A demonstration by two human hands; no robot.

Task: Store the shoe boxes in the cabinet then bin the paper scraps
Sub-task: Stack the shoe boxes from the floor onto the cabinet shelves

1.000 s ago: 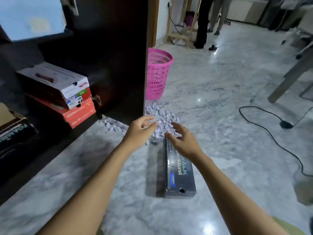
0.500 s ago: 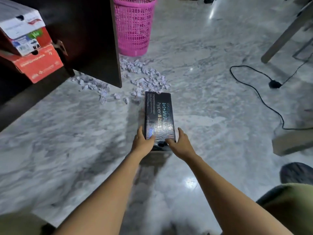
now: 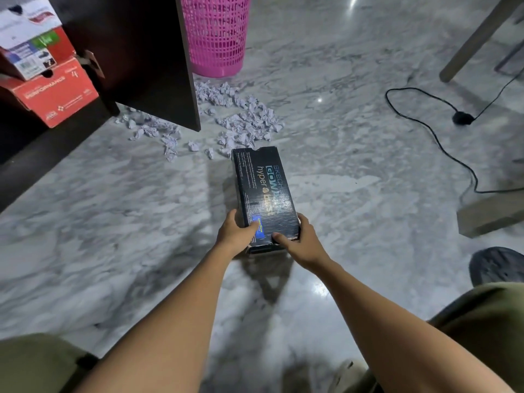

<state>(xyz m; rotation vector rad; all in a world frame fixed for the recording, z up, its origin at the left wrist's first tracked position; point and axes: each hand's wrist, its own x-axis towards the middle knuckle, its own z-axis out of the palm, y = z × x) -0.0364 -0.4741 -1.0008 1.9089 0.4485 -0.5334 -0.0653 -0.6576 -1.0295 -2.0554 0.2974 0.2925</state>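
**A:** Both hands have come back from the far end to the near end of the black shoe box (image 3: 263, 191). It lies on the marble floor, just short of the paper scraps (image 3: 246, 126).

**B:** Grip?

**A:** Left hand (image 3: 235, 235) and right hand (image 3: 302, 243) each clasp a near corner, thumbs on the lid.

**B:** Then lift it level with the lid pinned, and swing left into the cabinet (image 3: 136, 52) by the red shoe box (image 3: 56, 95).

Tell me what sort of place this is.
Probably a room in a home: a polished marble floor, a dark wooden cabinet holding stacked shoe boxes, and a pink plastic waste basket near it, with crumpled paper strewn on the floor.
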